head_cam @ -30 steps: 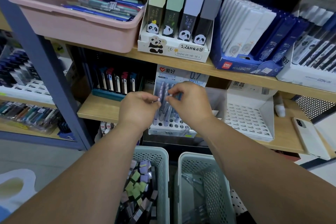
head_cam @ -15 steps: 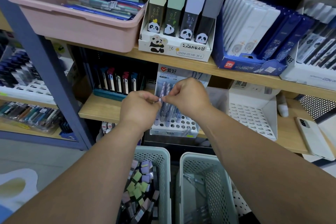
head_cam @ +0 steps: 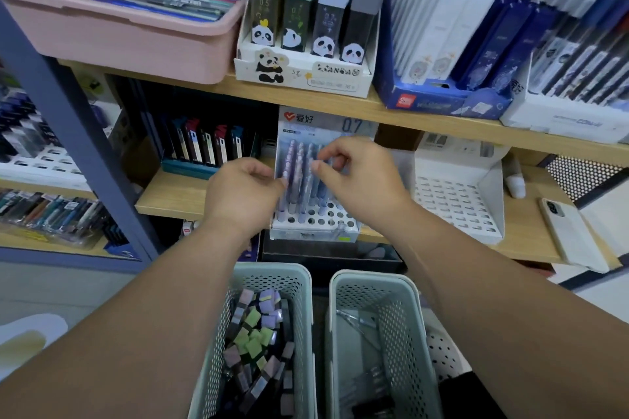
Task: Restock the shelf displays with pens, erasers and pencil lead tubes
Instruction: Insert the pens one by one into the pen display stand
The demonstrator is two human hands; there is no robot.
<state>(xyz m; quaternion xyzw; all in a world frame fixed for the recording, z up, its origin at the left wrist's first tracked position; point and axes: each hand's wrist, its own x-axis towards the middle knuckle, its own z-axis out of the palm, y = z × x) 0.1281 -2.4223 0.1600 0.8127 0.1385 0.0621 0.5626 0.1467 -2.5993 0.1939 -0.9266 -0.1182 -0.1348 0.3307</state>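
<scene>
**Parted over the pen rack**

Drawn apart since half a second ago, with the left grip (head_cam: 245,194) now at the left edge of the pens (head_cam: 299,177) and the right grip (head_cam: 357,173) up by their tops. Earlier pinched together on a single pen near the middle of the rack (head_cam: 320,219); now separate, so probably seated in its hole. Left: curled, thumb against the outermost pen, cannot tell whether holding it. Right: narrow, thumb and forefinger pinching one pen near its top. Standing upright in the back rows on the lower shelf (head_cam: 177,197), with front holes bare. Likely more to fetch from the right basket (head_cam: 371,279), nearly emptied; left basket (head_cam: 272,270) heaped with small pastel pieces.
</scene>
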